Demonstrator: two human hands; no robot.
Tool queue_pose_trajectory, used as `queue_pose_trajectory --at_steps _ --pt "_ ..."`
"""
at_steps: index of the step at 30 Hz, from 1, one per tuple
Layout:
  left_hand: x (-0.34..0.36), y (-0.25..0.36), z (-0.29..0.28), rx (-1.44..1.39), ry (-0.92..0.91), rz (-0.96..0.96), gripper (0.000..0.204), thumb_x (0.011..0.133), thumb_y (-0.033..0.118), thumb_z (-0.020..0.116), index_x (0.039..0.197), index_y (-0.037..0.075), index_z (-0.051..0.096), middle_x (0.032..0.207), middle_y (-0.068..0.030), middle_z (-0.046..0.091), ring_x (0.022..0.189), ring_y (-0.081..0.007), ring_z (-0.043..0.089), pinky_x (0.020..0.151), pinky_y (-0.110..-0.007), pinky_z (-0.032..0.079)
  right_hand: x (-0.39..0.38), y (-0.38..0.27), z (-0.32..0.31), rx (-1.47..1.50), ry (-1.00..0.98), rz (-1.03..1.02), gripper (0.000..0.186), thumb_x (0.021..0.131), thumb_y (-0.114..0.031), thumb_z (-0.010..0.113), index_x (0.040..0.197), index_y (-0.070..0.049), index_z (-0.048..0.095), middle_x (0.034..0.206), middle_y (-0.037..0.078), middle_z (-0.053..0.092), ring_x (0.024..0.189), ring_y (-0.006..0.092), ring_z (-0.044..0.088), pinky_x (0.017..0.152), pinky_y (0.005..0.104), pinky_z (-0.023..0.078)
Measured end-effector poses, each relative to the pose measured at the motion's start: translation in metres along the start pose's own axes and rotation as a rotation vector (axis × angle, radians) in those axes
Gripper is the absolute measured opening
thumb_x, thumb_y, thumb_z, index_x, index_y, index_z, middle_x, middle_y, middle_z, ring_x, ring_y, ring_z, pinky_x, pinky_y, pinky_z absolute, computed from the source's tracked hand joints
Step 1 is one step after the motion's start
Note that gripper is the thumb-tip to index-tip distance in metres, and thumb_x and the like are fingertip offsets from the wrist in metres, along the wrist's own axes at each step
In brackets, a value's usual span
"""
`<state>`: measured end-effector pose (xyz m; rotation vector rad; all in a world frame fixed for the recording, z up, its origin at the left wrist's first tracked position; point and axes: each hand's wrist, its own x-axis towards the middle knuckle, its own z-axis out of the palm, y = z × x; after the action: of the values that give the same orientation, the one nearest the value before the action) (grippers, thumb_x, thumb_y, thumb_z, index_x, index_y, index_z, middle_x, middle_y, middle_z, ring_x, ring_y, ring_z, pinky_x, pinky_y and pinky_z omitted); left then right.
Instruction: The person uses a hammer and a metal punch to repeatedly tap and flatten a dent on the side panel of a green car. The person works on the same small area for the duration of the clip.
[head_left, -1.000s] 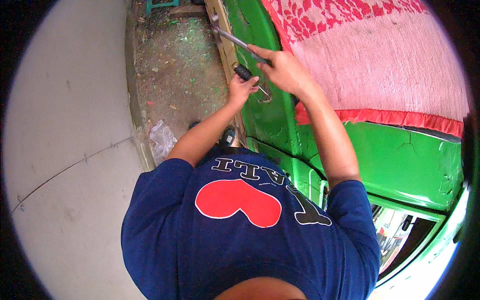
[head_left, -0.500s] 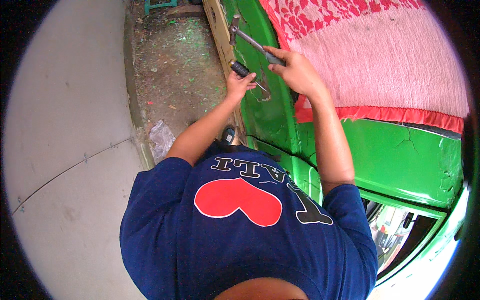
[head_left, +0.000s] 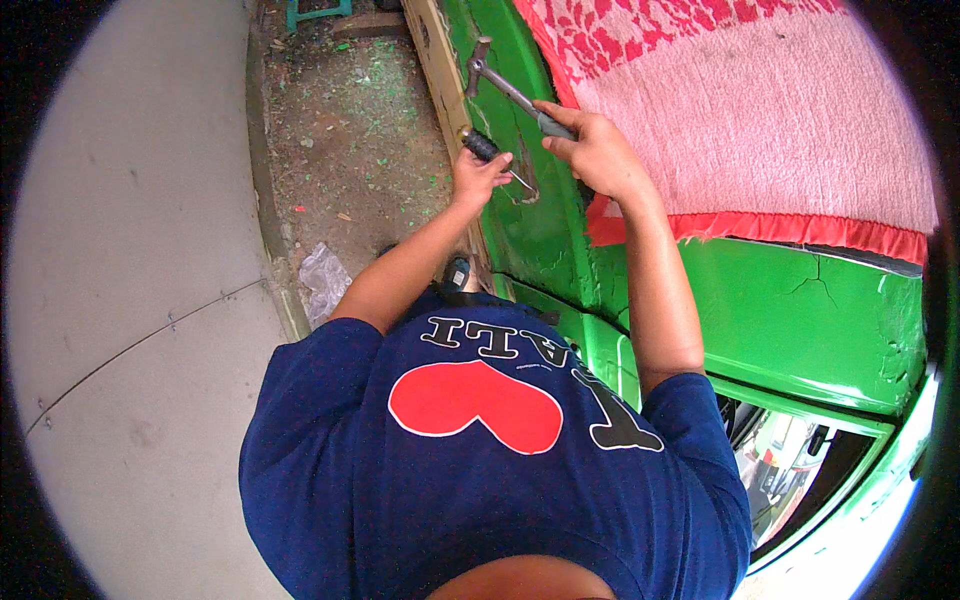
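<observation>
My left hand (head_left: 479,178) is closed round a screwdriver (head_left: 481,146) with a black handle. Its thin metal shaft slants down to the right, the tip at a chipped, cracked patch (head_left: 526,190) on the green vehicle body (head_left: 520,235). In my right hand (head_left: 603,155) is a hammer (head_left: 507,88), gripped by its grey handle end. The hammer's metal head is up and to the left, a little beyond the screwdriver's butt and apart from it.
A pink and red towel (head_left: 740,120) covers part of the green vehicle on the right. Paint flakes litter the ground (head_left: 350,130) at left, with a clear plastic bag (head_left: 324,280) near the pale wall panel (head_left: 140,250). A green stool (head_left: 318,10) stands at the far end.
The hammer and my right hand have shifted slightly down and to the right. The screwdriver has tipped a little, its butt slightly lower; both hands keep their holds.
</observation>
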<state>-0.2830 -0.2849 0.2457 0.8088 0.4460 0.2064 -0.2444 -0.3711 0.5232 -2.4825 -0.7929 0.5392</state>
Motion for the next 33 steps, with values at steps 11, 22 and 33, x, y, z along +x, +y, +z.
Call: queue_pose_trajectory --at_steps 11,22,33 --pt "0.002 -0.001 0.003 0.018 -0.016 -0.019 0.041 0.082 0.006 0.074 0.109 0.007 0.043 0.09 -0.0135 0.065 0.068 -0.0256 0.069 0.057 -0.036 0.062 0.027 -0.019 0.011 -0.153 -0.051 -0.189 0.047 0.08 -0.014 0.061 0.126 -0.006 0.059 0.105 0.027 0.064 0.099 0.0393 0.064 0.089 0.0432 0.049" --pt "-0.012 0.004 0.007 0.174 0.033 -0.031 0.038 0.079 0.008 0.077 0.103 0.004 0.048 0.084 -0.0086 0.065 0.064 -0.0171 0.066 0.055 -0.03 0.059 0.027 -0.007 0.005 -0.289 -0.177 -0.162 0.048 0.08 -0.011 0.061 0.129 -0.009 0.058 0.105 0.025 0.065 0.099 0.037 0.064 0.088 0.041 0.049" --pt "0.01 0.0 -0.001 -0.009 -0.016 0.016 0.038 0.081 0.004 0.074 0.105 0.005 0.044 0.09 -0.0133 0.065 0.069 -0.027 0.069 0.059 -0.037 0.063 0.01 0.014 -0.001 -0.062 0.042 -0.004 0.049 0.084 -0.012 0.063 0.132 -0.007 0.056 0.1 0.016 0.068 0.086 0.018 0.063 0.08 0.0324 0.049"
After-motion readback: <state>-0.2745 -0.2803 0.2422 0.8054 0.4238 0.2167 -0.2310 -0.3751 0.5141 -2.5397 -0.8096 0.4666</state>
